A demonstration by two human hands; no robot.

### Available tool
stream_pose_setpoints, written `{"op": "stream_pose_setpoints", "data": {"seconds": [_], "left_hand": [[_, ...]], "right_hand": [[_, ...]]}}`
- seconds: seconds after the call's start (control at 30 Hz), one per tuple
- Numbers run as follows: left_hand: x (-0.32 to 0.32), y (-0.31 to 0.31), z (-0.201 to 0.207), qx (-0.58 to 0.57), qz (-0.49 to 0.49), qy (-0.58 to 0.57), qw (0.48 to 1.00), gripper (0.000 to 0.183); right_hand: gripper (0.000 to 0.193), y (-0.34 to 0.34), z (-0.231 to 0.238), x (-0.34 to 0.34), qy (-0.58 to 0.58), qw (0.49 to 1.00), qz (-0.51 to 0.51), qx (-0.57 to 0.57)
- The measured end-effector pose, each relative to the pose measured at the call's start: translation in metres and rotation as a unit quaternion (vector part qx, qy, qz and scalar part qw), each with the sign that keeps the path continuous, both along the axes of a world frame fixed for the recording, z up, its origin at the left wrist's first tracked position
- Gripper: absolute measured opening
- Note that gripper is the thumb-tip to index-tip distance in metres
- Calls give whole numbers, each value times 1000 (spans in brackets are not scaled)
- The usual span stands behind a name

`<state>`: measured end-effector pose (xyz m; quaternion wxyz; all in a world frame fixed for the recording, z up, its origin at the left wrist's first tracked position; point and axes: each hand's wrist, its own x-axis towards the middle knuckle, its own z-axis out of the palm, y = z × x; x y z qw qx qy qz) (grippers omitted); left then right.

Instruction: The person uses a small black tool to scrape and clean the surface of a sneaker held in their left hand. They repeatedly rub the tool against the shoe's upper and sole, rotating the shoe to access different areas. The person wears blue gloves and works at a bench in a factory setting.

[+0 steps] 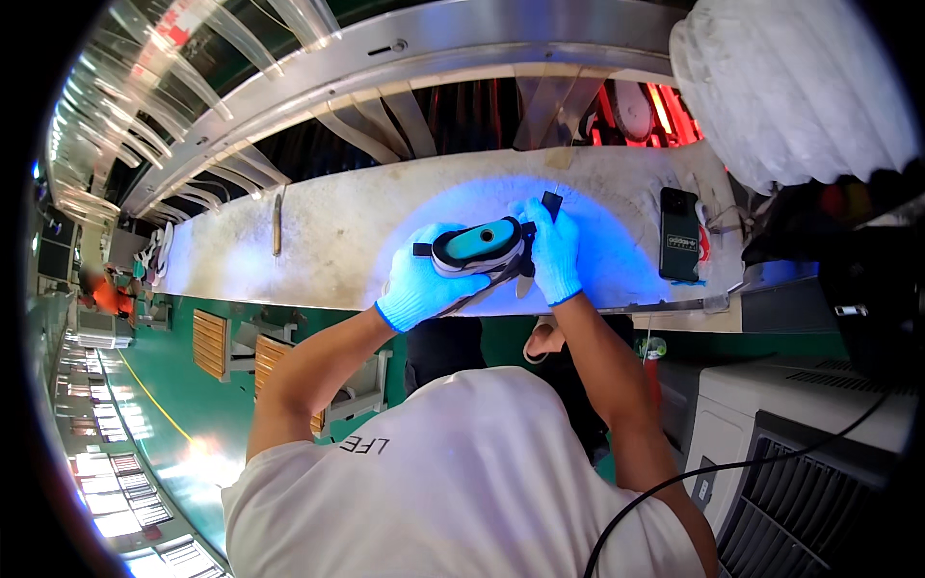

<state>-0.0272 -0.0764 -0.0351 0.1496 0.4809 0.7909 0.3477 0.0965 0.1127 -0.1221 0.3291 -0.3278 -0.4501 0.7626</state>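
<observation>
A shoe (479,262) is held over the near edge of the bench, under blue light. In its opening sits a teal shoe last (468,242) with a round hole in its top. My left hand (420,279), in a light knitted glove, is closed round the shoe's left side, with a black tab (422,249) standing out beside it. At the shoe's right side, my gloved right hand (555,252) is closed on a dark bar-like piece (551,203) whose end pokes out above the fingers. Whether that piece joins the shoe cannot be made out.
The long pale bench (328,212) carries a thin stick-like tool (277,223) at left and a dark phone (679,234) at right. Behind runs a metal frame (424,46) with hanging clear strips. A white ribbed duct (790,87) hangs far right; a black cable (732,466) crosses lower right.
</observation>
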Motion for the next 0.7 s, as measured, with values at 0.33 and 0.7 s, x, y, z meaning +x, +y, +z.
{"op": "stream_pose_setpoints", "data": {"seconds": [0.33,0.7], "left_hand": [[-24,8,36,47,-166,205,963,70],[-69,-11,18,-153,39,138,978,116]], "right_hand": [[42,-9,17,-9,-67,990,-86,88],[33,18,21,47,-176,930,128,295]]}}
